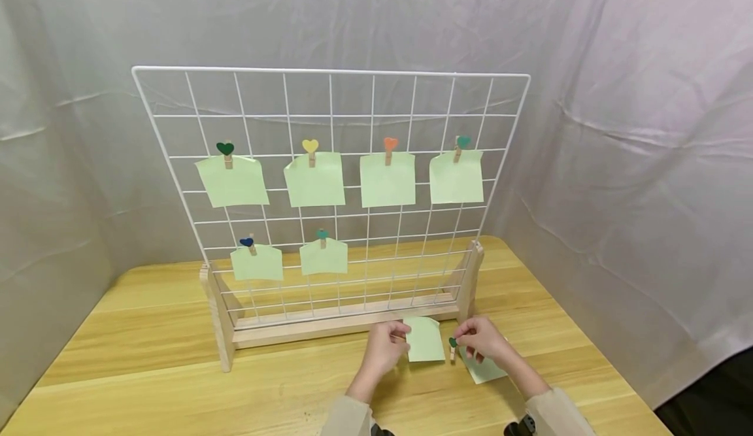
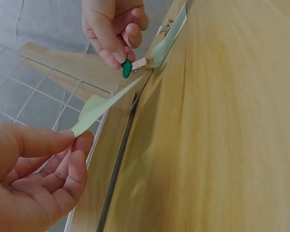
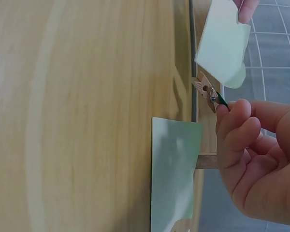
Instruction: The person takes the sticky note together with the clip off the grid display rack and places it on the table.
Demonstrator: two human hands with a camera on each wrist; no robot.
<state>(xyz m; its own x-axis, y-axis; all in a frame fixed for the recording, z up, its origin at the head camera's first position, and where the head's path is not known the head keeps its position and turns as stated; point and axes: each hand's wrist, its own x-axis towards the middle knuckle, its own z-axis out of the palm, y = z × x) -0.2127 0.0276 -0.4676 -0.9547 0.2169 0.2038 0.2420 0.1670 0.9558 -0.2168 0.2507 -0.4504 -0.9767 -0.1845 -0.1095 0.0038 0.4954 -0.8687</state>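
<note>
My left hand pinches the edge of a pale green paper note, fingers on one side and thumb on the other. In the left wrist view this note is seen nearly edge-on, raised off the table. Just right of it, my right hand pinches a small wooden clothespin by its dark green heart. The right wrist view shows the clothespin near the held note's corner. A second green note lies on the table, partly under my right hand.
A white wire grid stands in a wooden base behind the hands. Several green notes hang on it from heart clothespins, such as a note under an orange heart. Grey cloth surrounds the wooden table.
</note>
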